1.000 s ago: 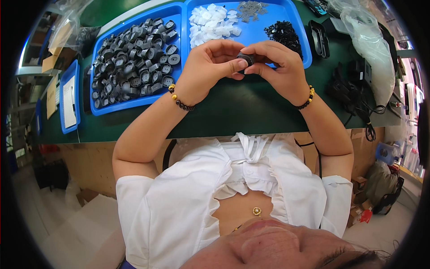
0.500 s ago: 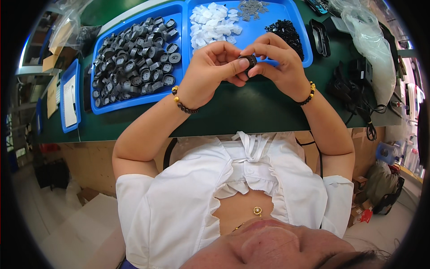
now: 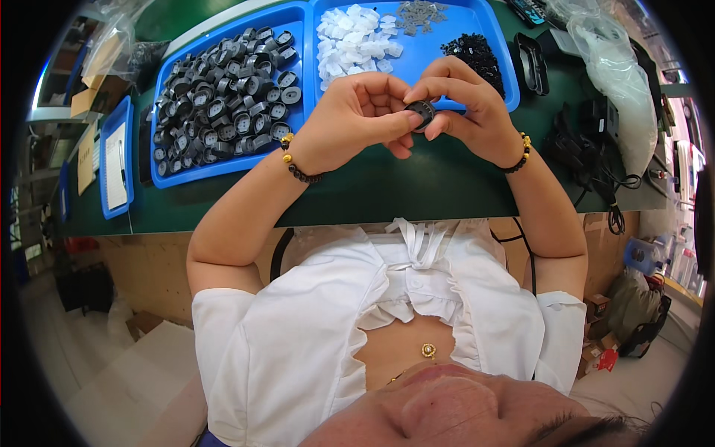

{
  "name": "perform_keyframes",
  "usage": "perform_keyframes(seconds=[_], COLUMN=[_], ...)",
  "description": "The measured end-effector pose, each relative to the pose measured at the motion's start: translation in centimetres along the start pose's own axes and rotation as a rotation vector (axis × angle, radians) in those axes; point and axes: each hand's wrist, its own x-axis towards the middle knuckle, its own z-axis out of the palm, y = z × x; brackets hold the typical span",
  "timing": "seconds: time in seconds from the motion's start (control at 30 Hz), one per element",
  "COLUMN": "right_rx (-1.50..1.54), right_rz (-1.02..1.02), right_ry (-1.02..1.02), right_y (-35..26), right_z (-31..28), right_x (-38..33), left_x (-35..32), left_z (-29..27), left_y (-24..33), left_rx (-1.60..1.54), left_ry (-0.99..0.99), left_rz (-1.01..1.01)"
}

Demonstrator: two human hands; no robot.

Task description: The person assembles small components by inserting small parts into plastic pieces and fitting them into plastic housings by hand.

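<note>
Between the fingertips of both hands is a small round black plastic housing (image 3: 421,114), its hollow face turned up toward me. My left hand (image 3: 365,112) pinches its left side with the thumb against the face. My right hand (image 3: 469,108) grips its right side between thumb and forefinger. Beyond and left of my hands, a blue tray (image 3: 223,176) holds a heap of similar black housings (image 3: 223,97). Just behind my hands, a second blue tray (image 3: 424,63) carries white translucent pieces (image 3: 354,41), small grey pieces (image 3: 419,15) and little black parts (image 3: 475,59).
The green table (image 3: 357,194) ends close to my body. On the right lie an open black case (image 3: 532,63), a black device with cables (image 3: 588,145) and a clear plastic bag (image 3: 614,82). A smaller blue tray (image 3: 109,205) with a notepad (image 3: 116,167) stands at the left.
The housing has been tilted so its hollow face shows more, and it has shifted slightly right and nearer to me. Both hands keep hold of it.
</note>
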Motion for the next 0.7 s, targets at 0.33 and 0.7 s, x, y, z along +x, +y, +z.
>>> perform_keyframes(seconds=[0.33,0.7], right_rx=[-0.077,-0.057], right_rz=[0.088,-0.013], right_ry=[0.089,0.135], right_y=[0.2,-0.4], right_z=[0.6,1.1], right_x=[0.1,0.2], left_x=[0.3,0.0], left_z=[-0.2,-0.1], left_y=[-1.1,-0.7], left_rx=[-0.206,-0.085], left_ry=[0.024,0.023], left_rz=[0.027,0.036])
